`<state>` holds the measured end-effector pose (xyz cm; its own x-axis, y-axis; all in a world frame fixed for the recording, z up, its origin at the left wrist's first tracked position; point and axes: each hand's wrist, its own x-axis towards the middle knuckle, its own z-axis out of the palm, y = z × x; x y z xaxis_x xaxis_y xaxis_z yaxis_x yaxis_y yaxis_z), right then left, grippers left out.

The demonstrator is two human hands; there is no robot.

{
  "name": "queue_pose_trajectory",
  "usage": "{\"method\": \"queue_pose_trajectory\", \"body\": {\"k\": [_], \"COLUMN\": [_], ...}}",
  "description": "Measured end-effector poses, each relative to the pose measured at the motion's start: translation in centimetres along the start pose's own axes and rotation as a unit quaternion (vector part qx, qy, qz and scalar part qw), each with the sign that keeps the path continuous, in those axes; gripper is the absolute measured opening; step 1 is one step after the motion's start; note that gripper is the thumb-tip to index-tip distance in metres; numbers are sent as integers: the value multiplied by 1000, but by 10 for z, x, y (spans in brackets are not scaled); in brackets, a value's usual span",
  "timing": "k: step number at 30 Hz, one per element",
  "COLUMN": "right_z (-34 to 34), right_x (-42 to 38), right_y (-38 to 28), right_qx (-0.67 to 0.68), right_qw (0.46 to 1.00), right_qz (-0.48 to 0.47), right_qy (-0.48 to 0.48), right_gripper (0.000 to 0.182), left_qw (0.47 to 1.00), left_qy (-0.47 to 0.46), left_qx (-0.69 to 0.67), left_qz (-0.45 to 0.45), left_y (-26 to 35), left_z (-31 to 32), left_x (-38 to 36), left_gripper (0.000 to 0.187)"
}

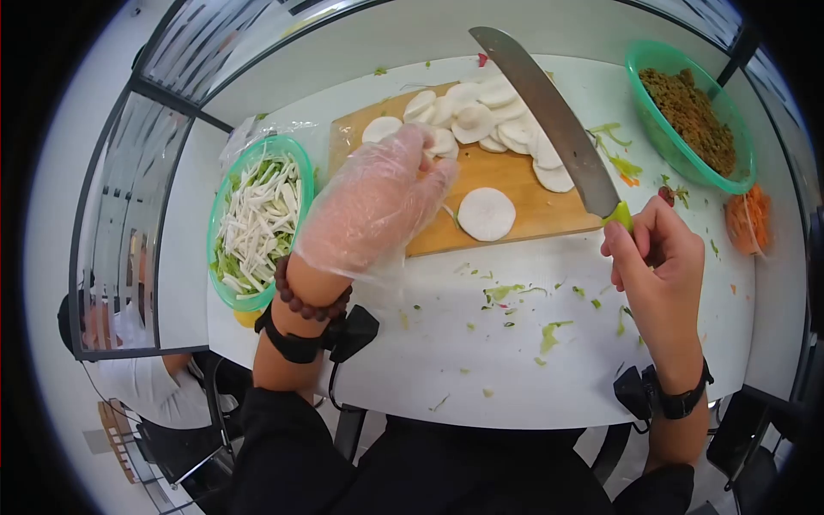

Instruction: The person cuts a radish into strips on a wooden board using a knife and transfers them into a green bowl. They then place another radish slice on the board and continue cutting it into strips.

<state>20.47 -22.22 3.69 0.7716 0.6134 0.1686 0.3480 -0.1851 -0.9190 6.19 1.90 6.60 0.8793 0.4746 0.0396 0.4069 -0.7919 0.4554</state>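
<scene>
Knife [554,120] is in the right grip [659,270], a bare hand closed on the green handle [618,217]. The blade points up and away, crossing in view the right end of a heap of white slices [474,123]; its height above them cannot be determined. The left grip [369,197], in a clear plastic glove, is over the left part of the wooden cutting board [541,206], fingers curled at the heap. Whether it pinches a slice cannot be told. One round slice [487,215] lies flat and apart, near the board's front edge.

Handling assessment: the knife is judged stiff, with weight towards the broad blade; the handle is the only sound hold. Slices are judged light, moist, slippery and liable to crack if bent; best taken at the rim, by fingertips. The loose glove may reduce feel.

Surroundings: a green bowl [249,302] of shredded vegetables is at left, another bowl [669,148] of brown filling at right. Scraps litter the worktop [429,360].
</scene>
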Motion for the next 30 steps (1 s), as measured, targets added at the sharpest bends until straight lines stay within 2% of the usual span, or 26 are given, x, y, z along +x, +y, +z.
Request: {"method": "queue_pose_trajectory", "body": {"k": [1, 3, 5, 6, 8, 11, 14, 17, 20, 21, 25, 26, 30], "right_z": [-1, 3, 4, 6, 4, 2, 1, 1, 3, 3, 6, 7, 12], "right_x": [-1, -3, -4, -6, -6, -6, -5, -4, -3, -2, -3, -3, -2], "right_y": [-1, -8, -8, -12, -11, -11, -2, -3, -1, 2, 3, 0, 0], "right_qx": [-1, 22, 21, 16, -29, -74, -152, -161, -205, -232, -289, -304, -335], "right_qw": [1000, 1000, 1000, 1000, 997, 991, 973, 969, 959, 948, 923, 916, 901], "right_qz": [-2, -2, -10, -12, -35, -54, -133, -122, -127, -169, -200, -204, -206], "right_qy": [-4, 2, -14, -21, -57, -100, -114, -141, -145, -137, -158, -164, -183], "right_gripper": [29, 27, 34, 36, 39, 35, 25, 20, 20, 20, 23, 24, 29], "left_qw": [999, 993, 976, 986, 985, 981, 985, 980, 983, 979, 974, 970, 971], "left_qy": [20, 47, 65, -7, -53, -40, -47, 39, 10, -5, -48, -43, -53], "left_qx": [18, 70, 136, 129, 136, 137, 115, 124, 106, 90, 83, 83, 63], "left_qz": [19, 77, 157, 107, 90, 133, 117, 149, 147, 183, 203, 226, 225], "left_y": [-1, -2, 6, 19, 25, 20, 15, 9, 9, 2, -18, -24, -26], "left_z": [1, 10, 25, 27, 33, 30, 25, 24, 17, 22, 36, 38, 41], "left_x": [1, -1, -5, -8, -7, -11, -19, -33, -54, -59, -58, -58, -58], "left_gripper": [32, 37, 42, 45, 46, 46, 46, 46, 51, 56, 68, 68, 71]}}
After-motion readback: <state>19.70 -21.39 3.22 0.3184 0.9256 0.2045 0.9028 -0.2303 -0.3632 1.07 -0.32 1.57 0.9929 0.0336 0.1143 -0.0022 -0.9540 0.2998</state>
